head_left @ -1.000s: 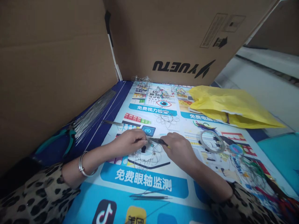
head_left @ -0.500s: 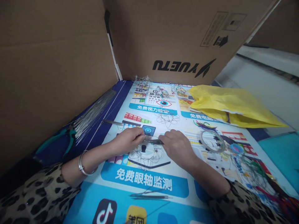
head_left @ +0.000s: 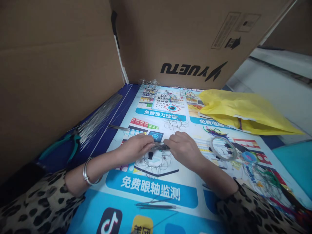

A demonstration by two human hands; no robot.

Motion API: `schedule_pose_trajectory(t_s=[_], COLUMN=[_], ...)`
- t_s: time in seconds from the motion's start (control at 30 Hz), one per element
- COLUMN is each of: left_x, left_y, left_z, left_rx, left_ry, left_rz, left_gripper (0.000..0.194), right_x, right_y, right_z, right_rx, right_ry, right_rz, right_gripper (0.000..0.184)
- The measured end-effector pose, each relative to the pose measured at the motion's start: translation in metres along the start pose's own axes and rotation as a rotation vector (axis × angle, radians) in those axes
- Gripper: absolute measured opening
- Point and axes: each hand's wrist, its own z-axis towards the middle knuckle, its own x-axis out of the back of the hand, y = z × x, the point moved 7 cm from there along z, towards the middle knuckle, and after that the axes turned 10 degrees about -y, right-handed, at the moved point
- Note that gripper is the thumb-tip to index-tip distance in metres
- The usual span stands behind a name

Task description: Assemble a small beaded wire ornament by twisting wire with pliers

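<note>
Over the printed sheet, my left hand [head_left: 140, 146] is closed in a pinch on the edge of a wire flower-like frame [head_left: 156, 165]. The frame is thin, looped and silvery, and hangs below my fingers. My right hand [head_left: 184, 149] is closed around slim, dark metal tweezers [head_left: 161, 147], their tips pointing left at the wire by my left fingertips. My fingers hide the exact contact between tips and wire.
Loose straight wires [head_left: 99, 118] and teal-handled pliers [head_left: 59, 148] lie left. Another wire shape [head_left: 175, 123] is farther back. On the right are a tape roll [head_left: 223, 149], a yellow bag [head_left: 243, 110] and tangled coloured strands [head_left: 265, 182]. Cardboard [head_left: 182, 39] stands behind.
My two hands are slightly closer together, and the tweezers have shifted a little against the wire by my left fingertips. The view has moved slightly.
</note>
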Motion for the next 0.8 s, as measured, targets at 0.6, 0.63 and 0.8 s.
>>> schedule_pose_trajectory(t_s=[0.6, 0.63, 0.8], left_x=[0.0016, 0.0017, 0.0007], left_y=[-0.0021, -0.0023, -0.0024], left_z=[0.0001, 0.0003, 0.0008], left_rx=[0.098, 0.106, 0.120], left_ry=[-0.089, -0.094, -0.109], left_rz=[0.003, 0.001, 0.010], left_gripper=[0.021, 0.021, 0.022], right_x=[-0.0066, -0.0066, -0.0044], right_y=[-0.0026, -0.0030, -0.0054], right_z=[0.0038, 0.0037, 0.0015], right_rx=[0.066, 0.068, 0.086], right_ry=[0.109, 0.111, 0.107], right_rz=[-0.095, -0.108, -0.167], right_gripper=[0.018, 0.018, 0.015])
